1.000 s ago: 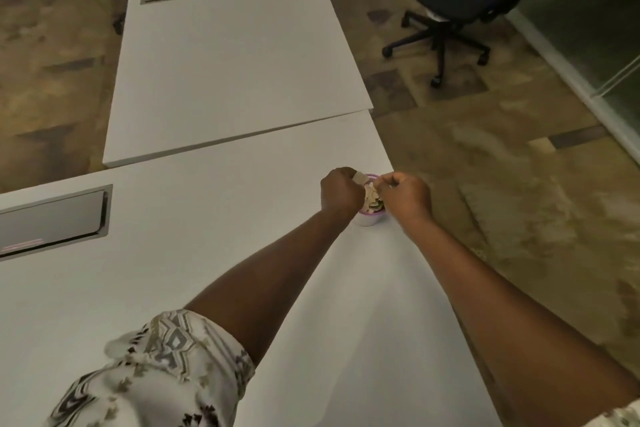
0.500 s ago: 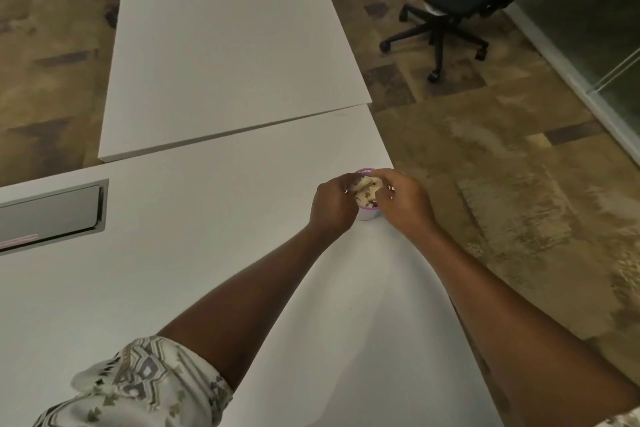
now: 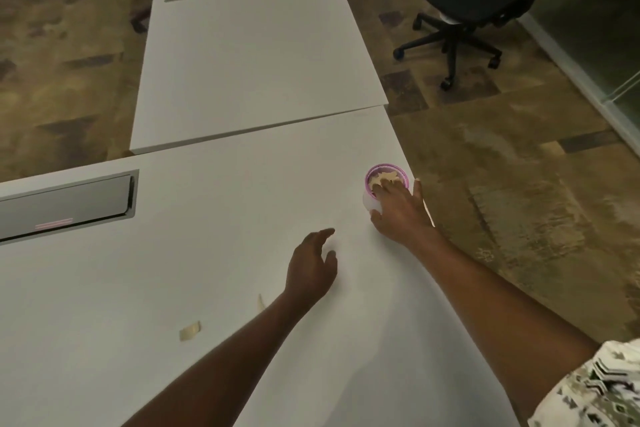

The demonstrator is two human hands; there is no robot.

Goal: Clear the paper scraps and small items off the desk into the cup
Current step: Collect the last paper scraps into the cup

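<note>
- Currently packing down: right hand (image 3: 401,211) lies flat over the pink-rimmed cup (image 3: 384,166), fingers (image 3: 384,189) straight, pressing on the packed scraps (image 3: 386,178). The cup stands at the right edge of the tabletop (image 3: 242,218).
- Left hand (image 3: 313,267) hovers mid-tabletop, fingers loose, holding nothing.
- Not yet cleared: tan paper scrap (image 3: 190,331) and a thin sliver (image 3: 260,302), both beside the left forearm.
- Next, probably: pinch each flat piece and carry it over. Cup looks full, so spill risk.
- No brand or readable text.
</note>
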